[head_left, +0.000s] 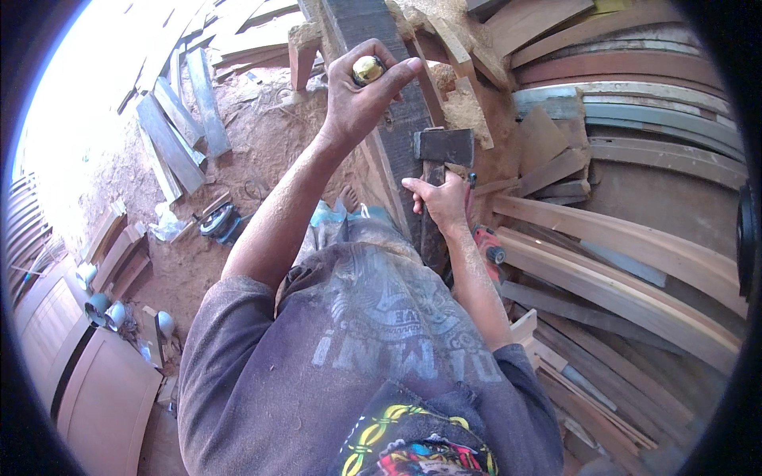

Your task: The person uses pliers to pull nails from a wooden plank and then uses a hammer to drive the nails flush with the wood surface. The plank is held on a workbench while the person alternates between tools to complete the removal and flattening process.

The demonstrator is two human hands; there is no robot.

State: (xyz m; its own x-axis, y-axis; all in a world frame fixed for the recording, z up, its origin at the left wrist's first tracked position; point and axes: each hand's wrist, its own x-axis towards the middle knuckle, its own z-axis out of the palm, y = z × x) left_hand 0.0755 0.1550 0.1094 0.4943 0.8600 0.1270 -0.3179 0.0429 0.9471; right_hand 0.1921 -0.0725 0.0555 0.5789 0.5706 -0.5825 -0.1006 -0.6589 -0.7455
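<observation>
My left hand (357, 95) is closed in a fist above a dark wooden beam (349, 24). From the top of that fist shows the round gold-coloured end (367, 71) of a handle; the rest of the tool is hidden under my fingers. Lower and to the right, my right hand (444, 198) grips a hammer (444, 147) close below its blocky dark metal head. The hammer's handle runs back toward me, past my wrist. Its head is over the beam's right side, apart from my left hand.
A red power tool (489, 247) lies beside my right forearm. Long timber boards (619, 246) are stacked on the right. Loose planks (171, 131) and a dark power tool (221, 222) rest on the dusty ground at left. Curved panels (107, 389) stand at lower left.
</observation>
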